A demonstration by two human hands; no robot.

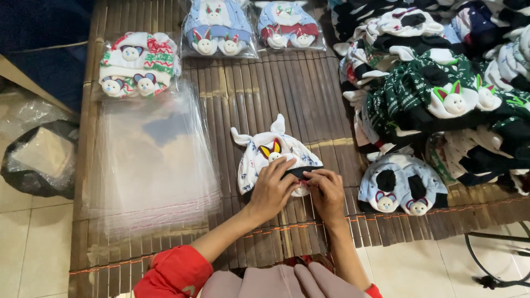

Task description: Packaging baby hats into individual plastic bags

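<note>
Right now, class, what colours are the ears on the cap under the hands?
The cap has white ears; head view shows it best.

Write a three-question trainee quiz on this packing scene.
1. True or false: both hands rest on the white hat.
2. What lies left of that hat? A) clear bags B) scissors C) a box
3. How many packed sets lie along the mat's far edge?

Key: 1 true: left hand and right hand press its lower edge. 2 A: the clear bags. 3 three packed sets.
</note>
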